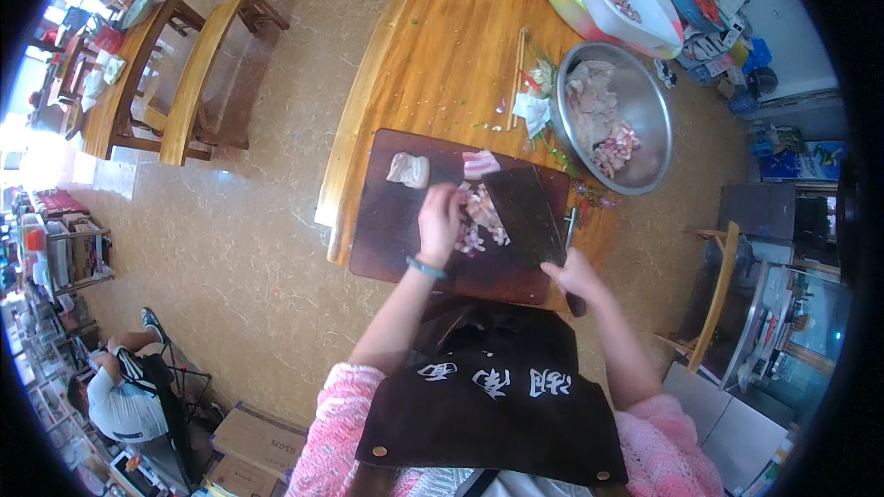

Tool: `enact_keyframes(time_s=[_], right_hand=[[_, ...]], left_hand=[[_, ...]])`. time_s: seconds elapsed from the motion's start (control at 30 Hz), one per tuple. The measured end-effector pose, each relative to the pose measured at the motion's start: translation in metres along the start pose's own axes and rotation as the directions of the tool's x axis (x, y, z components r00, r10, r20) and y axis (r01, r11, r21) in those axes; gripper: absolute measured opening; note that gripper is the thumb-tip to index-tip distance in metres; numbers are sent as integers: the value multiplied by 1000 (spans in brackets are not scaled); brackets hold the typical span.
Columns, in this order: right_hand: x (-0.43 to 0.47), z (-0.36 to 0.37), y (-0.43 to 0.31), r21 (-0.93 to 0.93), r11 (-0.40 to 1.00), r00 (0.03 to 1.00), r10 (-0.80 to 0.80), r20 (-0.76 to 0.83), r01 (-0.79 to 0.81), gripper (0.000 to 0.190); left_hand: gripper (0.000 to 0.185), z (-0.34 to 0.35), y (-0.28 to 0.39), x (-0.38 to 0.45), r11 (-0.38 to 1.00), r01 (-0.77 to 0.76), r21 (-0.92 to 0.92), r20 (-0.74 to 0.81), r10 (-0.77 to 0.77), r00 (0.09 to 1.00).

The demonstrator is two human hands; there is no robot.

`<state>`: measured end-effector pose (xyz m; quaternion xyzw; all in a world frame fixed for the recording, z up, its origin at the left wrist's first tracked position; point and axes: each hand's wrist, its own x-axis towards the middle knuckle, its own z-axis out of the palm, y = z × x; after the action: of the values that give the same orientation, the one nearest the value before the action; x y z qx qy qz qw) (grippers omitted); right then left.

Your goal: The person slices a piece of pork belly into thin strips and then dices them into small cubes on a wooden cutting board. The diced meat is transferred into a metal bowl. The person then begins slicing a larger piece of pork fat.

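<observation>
My right hand (574, 275) grips the handle of a broad, dark-bladed cleaver (525, 210), its blade lying flat and tilted over the right part of a dark red-brown cutting board (397, 235). Diced fatty pork (476, 221) is heaped between the blade and my left hand (440, 215). The left fingers are bent and blurred at the edge of this heap; whether they pinch any pieces is hidden. Beyond it lies a striped slab of pork belly (480, 164). A pale block of pork (409, 170) sits at the board's far left.
A steel basin (670, 117) with sliced and diced meat stands right of the board on the wooden table (442, 48). Chopsticks (517, 79), scraps and a crumpled tissue (533, 112) lie beside it. Plastic basins (656, 14) are farther back. A person (128, 400) sits at lower left.
</observation>
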<state>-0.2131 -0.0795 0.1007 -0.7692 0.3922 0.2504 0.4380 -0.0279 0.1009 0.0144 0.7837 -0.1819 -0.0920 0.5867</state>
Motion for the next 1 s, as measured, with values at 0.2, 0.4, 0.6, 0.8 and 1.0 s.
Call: enact_keyframes(time_s=[0.2,0.4,0.6,0.8,1.0], right_hand=[[-54,-3,21,-316,948,987,-85,-134,39,31],[-60,25,21,-454,880,990,-134,44,140,19],[-26,63,-9,-416,862,957,-253,140,288,19],[1,46,-24,-295,955,999,-37,30,44,24],[-15,59,-32,-440,874,972,-234,-11,205,18]], left_hand=[[17,37,9,72,855,53,516,157,-155,975],[20,32,6,69,976,190,-106,226,-162,960],[36,-56,10,32,743,479,-467,282,-388,878],[26,-66,0,-54,913,342,-223,159,-312,937],[14,-47,-3,-90,905,-56,421,14,56,998]])
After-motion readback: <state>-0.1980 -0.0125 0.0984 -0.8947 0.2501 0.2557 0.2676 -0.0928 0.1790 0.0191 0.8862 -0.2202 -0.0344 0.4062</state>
